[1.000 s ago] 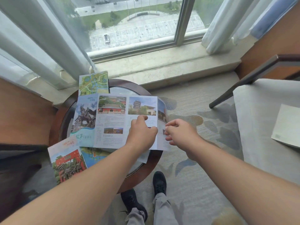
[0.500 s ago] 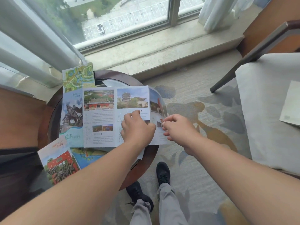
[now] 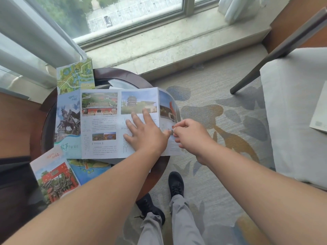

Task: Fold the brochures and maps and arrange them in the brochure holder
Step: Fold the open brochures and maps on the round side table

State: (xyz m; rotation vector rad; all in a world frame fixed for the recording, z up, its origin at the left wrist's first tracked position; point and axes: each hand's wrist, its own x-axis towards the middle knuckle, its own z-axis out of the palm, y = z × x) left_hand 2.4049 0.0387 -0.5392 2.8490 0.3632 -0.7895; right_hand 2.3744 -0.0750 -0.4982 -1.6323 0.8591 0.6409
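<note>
Folding step: your left hand [image 3: 145, 133], open, flattens the brochure [image 3: 113, 122] at frame centre; your right hand [image 3: 190, 135] pinches its right panel. Next, fold that panel leftward.

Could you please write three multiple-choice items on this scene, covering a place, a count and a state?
1. Where is the green map?
A. on the chair
B. at the round table's far edge, by the curtain
C. on the floor

2. How many shoes show?
A. one
B. two
C. none

3. How is the left hand?
A. fisted
B. flat, fingers spread on the open brochure
C. raised

Answers: B, it leans at the table's back; B, two black shoes below; B, its palm presses the page while the right hand pinches the end panel.
</note>
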